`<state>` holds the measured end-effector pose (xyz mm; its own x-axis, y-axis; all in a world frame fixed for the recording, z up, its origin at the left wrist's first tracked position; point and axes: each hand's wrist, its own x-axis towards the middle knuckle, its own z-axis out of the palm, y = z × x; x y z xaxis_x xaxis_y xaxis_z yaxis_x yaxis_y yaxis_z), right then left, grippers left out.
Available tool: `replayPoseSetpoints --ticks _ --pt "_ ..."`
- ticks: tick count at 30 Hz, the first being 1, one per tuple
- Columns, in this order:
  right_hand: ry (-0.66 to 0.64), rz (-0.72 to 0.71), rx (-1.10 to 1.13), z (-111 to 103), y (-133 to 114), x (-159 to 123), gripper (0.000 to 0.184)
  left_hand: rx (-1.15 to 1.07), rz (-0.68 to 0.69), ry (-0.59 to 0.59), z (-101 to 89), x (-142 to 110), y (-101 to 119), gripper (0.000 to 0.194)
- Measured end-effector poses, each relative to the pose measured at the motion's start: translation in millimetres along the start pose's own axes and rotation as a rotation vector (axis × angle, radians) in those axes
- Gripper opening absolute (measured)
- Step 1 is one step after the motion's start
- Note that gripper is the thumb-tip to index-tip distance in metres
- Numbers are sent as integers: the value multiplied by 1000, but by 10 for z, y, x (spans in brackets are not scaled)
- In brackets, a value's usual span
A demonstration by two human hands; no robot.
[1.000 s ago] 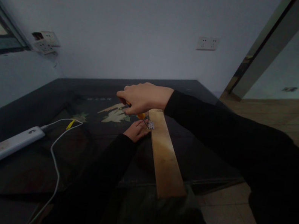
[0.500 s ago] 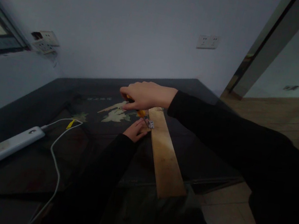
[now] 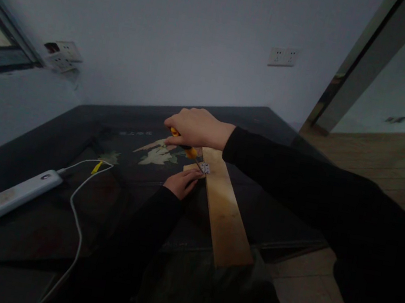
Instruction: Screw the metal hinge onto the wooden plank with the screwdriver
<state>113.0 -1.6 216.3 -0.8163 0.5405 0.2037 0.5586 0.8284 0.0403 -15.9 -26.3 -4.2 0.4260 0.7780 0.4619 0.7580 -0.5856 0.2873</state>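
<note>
A long wooden plank [image 3: 229,213] lies on a dark table [image 3: 54,132], running from the middle toward me. A small metal hinge [image 3: 205,167] sits on the plank's left edge near its far end. My right hand [image 3: 198,127] is closed round a screwdriver with an orange handle [image 3: 188,150], its tip angled down at the hinge. My left hand [image 3: 182,181] rests on the table beside the plank, fingers pressed against a small wooden piece [image 3: 190,168] next to the hinge.
A white power strip [image 3: 16,194] with a white cable [image 3: 77,213] lies at the table's left. A leaf pattern [image 3: 157,154] shows on the tabletop. Wall sockets [image 3: 282,57] are behind. A tiled floor [image 3: 321,300] lies to the right.
My right hand has shifted slightly on the screwdriver, whose orange handle now shows more. My left hand stays by the hinge. The view has drifted a little.
</note>
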Motion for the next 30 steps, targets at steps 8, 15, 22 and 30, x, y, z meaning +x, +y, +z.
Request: replayPoseSetpoints --ticks 8,15,22,30 --pt "47 28 -56 14 -5 31 49 64 -15 -23 -17 -2 -3 34" --pt "-82 19 16 -67 -33 10 46 81 -29 -43 -29 9 12 35" --pt "-18 -6 81 17 -25 16 34 99 -18 -47 -33 19 -8 36" --pt "17 -5 66 59 -1 11 31 86 -8 -21 -20 16 -34 35"
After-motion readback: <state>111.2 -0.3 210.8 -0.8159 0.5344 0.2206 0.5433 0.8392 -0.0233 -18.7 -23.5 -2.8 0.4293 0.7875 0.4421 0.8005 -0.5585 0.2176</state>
